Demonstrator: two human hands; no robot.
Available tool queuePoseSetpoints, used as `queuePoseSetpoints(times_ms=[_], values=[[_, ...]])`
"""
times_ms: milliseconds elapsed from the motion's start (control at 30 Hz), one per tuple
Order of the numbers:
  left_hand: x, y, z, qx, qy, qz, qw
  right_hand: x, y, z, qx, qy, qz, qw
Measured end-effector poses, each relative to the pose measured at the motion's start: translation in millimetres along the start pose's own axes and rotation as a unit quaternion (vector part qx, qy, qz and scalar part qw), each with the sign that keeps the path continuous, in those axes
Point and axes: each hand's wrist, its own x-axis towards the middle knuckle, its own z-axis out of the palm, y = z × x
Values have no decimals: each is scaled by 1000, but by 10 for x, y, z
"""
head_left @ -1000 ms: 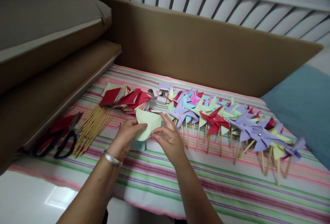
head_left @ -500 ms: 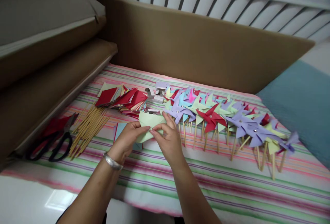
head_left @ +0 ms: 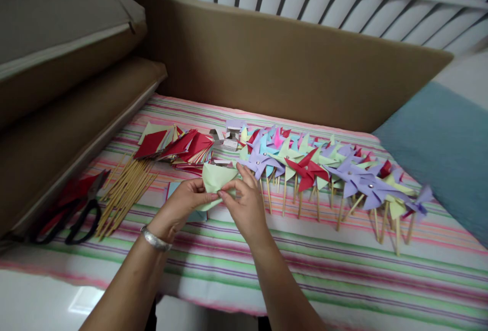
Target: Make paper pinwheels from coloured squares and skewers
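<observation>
Pinching, the left hand and right hand both grip a pale green paper sheet in their fingers above the pink-and-green striped cloth, and it now bunches where it curved smoothly a second ago, so the folding seems further along.

The scene is dimly and evenly lit. A pale reflection is thrown up by the glossy white floor, the brown cushions are sunk in shadow, the outermost purple pinwheel is blurred, and edges are stretched.
</observation>
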Motion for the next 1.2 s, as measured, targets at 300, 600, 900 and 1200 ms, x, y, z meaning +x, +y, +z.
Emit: queuePoseSetpoints(times_ms=[300,600,900,1200], values=[[34,-37,2,-30,54,6,998,-2,-14,3,10,2,11,1000],[30,-18,-6,-31,70,11,997,16,-23,-64,-19,-4,23,1000],[33,-42,-18,-26,54,23,998,10,-44,-5,-19,15,11,1000],[37,-63,-5,-25,60,9,998,7,-50,9,-2,45,3,999]])
